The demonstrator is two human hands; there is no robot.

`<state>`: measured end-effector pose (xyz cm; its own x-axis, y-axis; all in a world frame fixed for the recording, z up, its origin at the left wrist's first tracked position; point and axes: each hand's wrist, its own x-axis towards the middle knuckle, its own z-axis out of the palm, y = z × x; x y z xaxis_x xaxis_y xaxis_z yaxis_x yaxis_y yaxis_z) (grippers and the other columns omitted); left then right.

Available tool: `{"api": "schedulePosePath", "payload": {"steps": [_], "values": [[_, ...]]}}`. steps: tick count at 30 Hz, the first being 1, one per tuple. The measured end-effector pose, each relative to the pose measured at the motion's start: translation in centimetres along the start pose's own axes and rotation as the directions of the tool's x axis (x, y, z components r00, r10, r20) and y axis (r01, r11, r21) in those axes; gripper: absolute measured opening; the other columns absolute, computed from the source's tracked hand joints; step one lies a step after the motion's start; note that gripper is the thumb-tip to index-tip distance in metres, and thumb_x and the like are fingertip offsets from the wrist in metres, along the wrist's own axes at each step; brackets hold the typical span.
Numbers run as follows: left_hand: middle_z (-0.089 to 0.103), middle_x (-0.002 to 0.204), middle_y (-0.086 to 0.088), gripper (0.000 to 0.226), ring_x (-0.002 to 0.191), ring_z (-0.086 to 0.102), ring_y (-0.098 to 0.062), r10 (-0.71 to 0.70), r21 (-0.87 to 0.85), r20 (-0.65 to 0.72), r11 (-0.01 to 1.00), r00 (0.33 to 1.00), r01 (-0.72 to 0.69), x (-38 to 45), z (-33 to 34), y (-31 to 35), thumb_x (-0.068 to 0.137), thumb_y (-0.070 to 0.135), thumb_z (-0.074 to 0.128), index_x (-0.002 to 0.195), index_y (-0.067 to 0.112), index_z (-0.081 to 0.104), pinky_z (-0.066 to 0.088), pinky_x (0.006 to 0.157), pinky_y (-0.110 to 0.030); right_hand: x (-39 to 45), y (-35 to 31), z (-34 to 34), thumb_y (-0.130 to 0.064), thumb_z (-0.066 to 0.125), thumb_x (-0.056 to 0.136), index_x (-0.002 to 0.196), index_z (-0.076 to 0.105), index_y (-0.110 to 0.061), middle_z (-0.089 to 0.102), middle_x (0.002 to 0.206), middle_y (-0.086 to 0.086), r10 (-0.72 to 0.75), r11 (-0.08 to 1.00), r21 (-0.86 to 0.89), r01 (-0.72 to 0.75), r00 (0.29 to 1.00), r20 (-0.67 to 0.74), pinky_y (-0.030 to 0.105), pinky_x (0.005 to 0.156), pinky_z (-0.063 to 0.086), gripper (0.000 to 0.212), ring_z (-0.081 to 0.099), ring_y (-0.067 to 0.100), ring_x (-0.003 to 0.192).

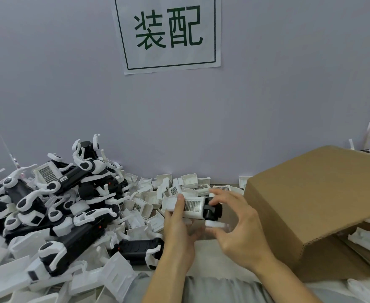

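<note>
Well to the left of the fingers, a heap of black-and-white plastic assemblies (59, 204) is piled on the worktop (208, 256). A white plastic housing with a dotted grid label (194, 205) is gripped by the left hand (177, 232), with the thumb laid across its top and the fingers curled beneath. At the housing's right end, a black cylindrical plastic part (213, 209) is pinched by the right hand (238, 228), clear of the worktop. Just right of those fingers, a brown cardboard box (321, 197) is seen.
</note>
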<state>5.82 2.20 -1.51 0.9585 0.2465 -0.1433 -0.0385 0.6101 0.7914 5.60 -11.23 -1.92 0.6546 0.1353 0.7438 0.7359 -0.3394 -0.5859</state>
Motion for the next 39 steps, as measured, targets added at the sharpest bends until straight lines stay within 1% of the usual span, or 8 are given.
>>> {"api": "schedulePosePath", "payload": {"steps": [4, 8, 10, 13, 20, 25, 33, 39], "values": [[0.059, 0.127, -0.032, 0.057, 0.104, 0.042, -0.034, 0.010, -0.101, 0.051, 0.995, 0.999, -0.005, 0.2, -0.6, -0.1, 0.097, 0.040, 0.057, 0.139, 0.002, 0.052, 0.033, 0.086, -0.055, 0.0, -0.2, -0.1, 0.002, 0.081, 0.060, 0.104, 0.062, -0.035, 0.055, 0.132, -0.028, -0.094, 0.989, -0.111, 0.102, 0.993, 0.070, 0.030, 0.108, 0.036, 0.061, 0.049, 0.007, 0.131], [0.062, 0.131, -0.026, 0.046, 0.113, 0.059, -0.046, 0.050, -0.067, 0.055, 0.997, 0.997, -0.046, 0.4, -0.8, -0.2, 0.098, 0.038, 0.057, 0.133, 0.009, 0.058, 0.043, 0.098, -0.058, -0.2, -0.1, -0.1, -0.006, 0.080, 0.065, 0.110, 0.059, -0.035, 0.053, 0.135, -0.026, -0.129, 0.979, -0.146, 0.141, 0.988, 0.085, 0.027, 0.109, 0.033, 0.058, 0.047, 0.003, 0.132], [0.066, 0.118, -0.024, 0.039, 0.102, 0.064, -0.039, 0.068, -0.011, 0.018, 0.998, 0.997, -0.068, 0.5, -0.7, -0.2, 0.094, 0.042, 0.061, 0.113, 0.008, 0.066, 0.047, 0.089, -0.052, -0.2, -0.1, 0.0, -0.020, 0.078, 0.072, 0.113, 0.058, -0.037, 0.056, 0.129, -0.025, -0.100, 0.985, -0.139, 0.107, 0.993, 0.057, 0.024, 0.106, 0.035, 0.049, 0.051, 0.003, 0.127], [0.069, 0.108, -0.006, 0.029, 0.096, 0.064, -0.025, 0.110, 0.102, -0.020, 0.989, 0.994, -0.108, 0.4, -0.5, -0.3, 0.092, 0.044, 0.064, 0.103, 0.020, 0.073, 0.048, 0.080, -0.038, -0.1, 0.2, -0.1, -0.031, 0.072, 0.084, 0.107, 0.057, -0.040, 0.062, 0.109, -0.024, 0.005, 0.998, -0.064, -0.009, 0.998, -0.066, 0.011, 0.090, 0.041, 0.028, 0.060, 0.003, 0.107], [0.074, 0.111, 0.012, 0.041, 0.116, 0.063, -0.013, 0.218, 0.310, 0.096, 0.921, 0.971, -0.237, -0.2, -0.1, -0.7, 0.072, 0.051, 0.084, 0.102, 0.025, 0.077, 0.049, 0.105, -0.045, 0.1, 2.0, -0.3, -0.029, 0.050, 0.102, 0.093, 0.063, -0.028, 0.068, 0.086, -0.004, 0.449, 0.893, 0.130, -0.430, 0.870, -0.207, 0.020, 0.063, 0.049, 0.015, 0.063, 0.013, 0.076], [0.071, 0.123, -0.004, 0.066, 0.122, 0.063, -0.025, 0.189, 0.224, 0.154, 0.949, 0.970, -0.221, 0.1, -0.2, -1.1, 0.071, 0.025, 0.090, 0.129, 0.041, 0.063, 0.050, 0.103, -0.053, 0.1, 1.4, 0.1, -0.021, 0.044, 0.107, 0.106, 0.062, -0.016, 0.075, 0.085, 0.009, 0.689, 0.586, 0.411, -0.699, 0.696, 0.201, 0.037, 0.060, 0.061, 0.019, 0.072, 0.034, 0.068], [0.069, 0.122, -0.012, 0.055, 0.111, 0.068, -0.034, 0.241, 0.271, 0.045, 0.931, 0.970, -0.244, 0.6, -0.8, -1.2, 0.083, 0.002, 0.078, 0.124, 0.035, 0.062, 0.052, 0.098, -0.061, 0.1, 1.1, 0.1, -0.017, 0.039, 0.109, 0.114, 0.063, -0.014, 0.077, 0.082, 0.014, 0.683, 0.542, 0.387, -0.745, 0.660, 0.314, 0.036, 0.061, 0.059, 0.025, 0.071, 0.031, 0.063], [0.074, 0.111, -0.007, 0.031, 0.110, 0.069, -0.027, 0.173, 0.275, -0.004, 0.947, 0.985, -0.166, 1.0, -0.7, -1.2, 0.083, 0.001, 0.077, 0.109, 0.014, 0.069, 0.051, 0.102, -0.053, 0.4, 0.6, -0.5, -0.018, 0.057, 0.101, 0.116, 0.065, 0.002, 0.074, 0.097, 0.019, 0.685, 0.411, 0.305, -0.859, 0.512, 0.519, 0.034, 0.062, 0.057, 0.026, 0.071, 0.030, 0.069]]}}
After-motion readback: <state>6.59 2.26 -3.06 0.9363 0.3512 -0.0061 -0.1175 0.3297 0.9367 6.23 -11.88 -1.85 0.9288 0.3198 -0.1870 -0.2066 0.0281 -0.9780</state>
